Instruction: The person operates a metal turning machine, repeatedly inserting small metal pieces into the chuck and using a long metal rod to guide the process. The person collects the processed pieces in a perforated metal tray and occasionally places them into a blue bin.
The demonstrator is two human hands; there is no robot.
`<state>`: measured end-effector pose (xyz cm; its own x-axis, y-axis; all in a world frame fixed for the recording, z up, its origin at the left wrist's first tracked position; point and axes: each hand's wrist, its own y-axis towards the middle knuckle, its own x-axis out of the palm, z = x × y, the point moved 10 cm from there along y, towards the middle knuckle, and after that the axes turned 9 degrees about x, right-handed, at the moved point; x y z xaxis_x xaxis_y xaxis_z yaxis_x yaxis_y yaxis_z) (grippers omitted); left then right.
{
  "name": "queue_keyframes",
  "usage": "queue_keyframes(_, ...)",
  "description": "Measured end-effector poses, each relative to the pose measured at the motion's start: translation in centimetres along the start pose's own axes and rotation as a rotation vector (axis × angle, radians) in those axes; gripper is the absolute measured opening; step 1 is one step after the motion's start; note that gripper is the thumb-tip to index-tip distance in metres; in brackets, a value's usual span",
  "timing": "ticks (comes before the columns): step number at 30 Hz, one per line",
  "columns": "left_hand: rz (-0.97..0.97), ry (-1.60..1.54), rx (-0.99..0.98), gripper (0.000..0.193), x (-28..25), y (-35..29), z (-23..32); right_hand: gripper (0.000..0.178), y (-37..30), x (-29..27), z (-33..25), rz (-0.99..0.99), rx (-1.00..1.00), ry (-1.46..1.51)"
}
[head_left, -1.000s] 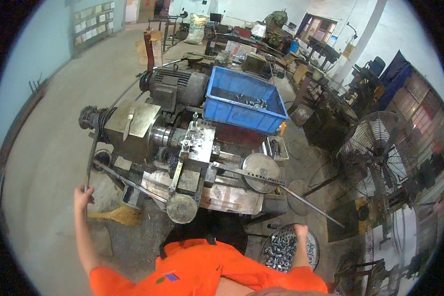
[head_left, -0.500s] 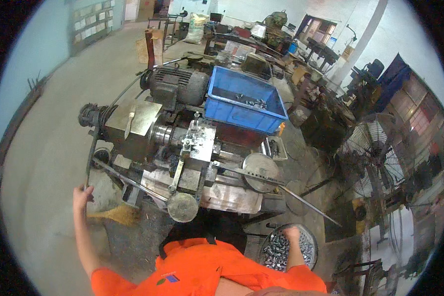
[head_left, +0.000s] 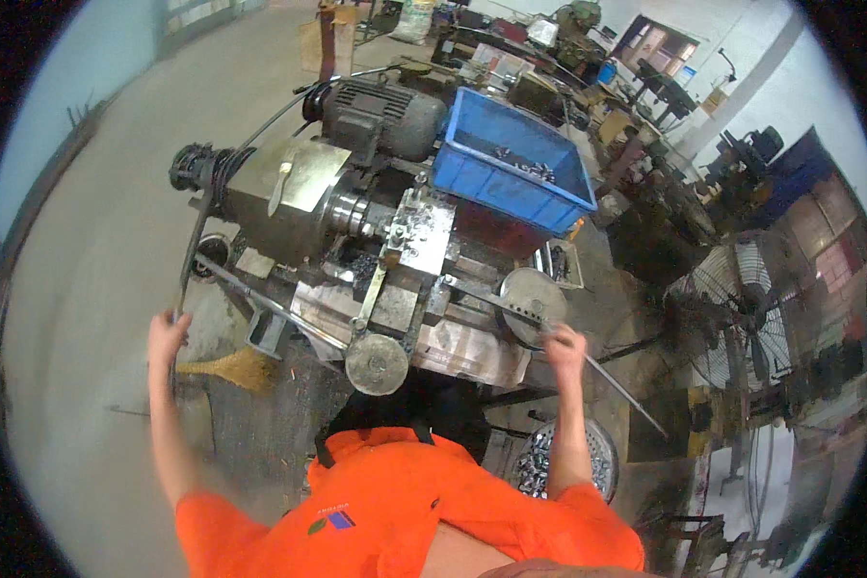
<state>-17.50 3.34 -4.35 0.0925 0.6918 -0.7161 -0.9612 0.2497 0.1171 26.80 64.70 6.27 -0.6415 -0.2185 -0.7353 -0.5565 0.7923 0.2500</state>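
Note:
On the left, my left hand (head_left: 169,337) is closed around the lower end of a long dark lever bar (head_left: 192,255), which rises to the lathe-like machine (head_left: 279,207). My right hand (head_left: 564,347) is raised in front of a round metal disc (head_left: 533,299), beside a drilled metal lever (head_left: 491,301) with a long thin rod. Its fingers are bent together, but what they hold, if anything, is too small to make out. Below that forearm, a round basin (head_left: 602,448) holds many small shiny metal parts. The metal block (head_left: 422,229) and spindle (head_left: 350,210) lie between my hands.
Behind the machine stand an electric motor (head_left: 385,118) and a blue crate (head_left: 515,183) with some metal parts. A brush (head_left: 279,188) lies on the machine's cover. A straw broom (head_left: 236,369) is on the floor at left, and a large fan (head_left: 742,299) stands at right.
My right hand has come up out of the basin of metal parts to beside the disc and drilled lever. My left hand stays on the lever bar. The whole view has shifted slightly.

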Motion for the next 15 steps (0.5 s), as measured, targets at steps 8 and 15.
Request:
queue_keyframes(8,-0.155,0.481,0.106,0.039,-2.9,-6.1,4.5,0.023,3.2,14.8,-28.6,-0.335,-0.874,-0.030)
queue_keyframes(15,-0.076,0.458,-0.083,0.038,-4.5,-12.5,3.5,0.021,7.1,26.6,-29.7,-0.453,-0.684,-0.425)
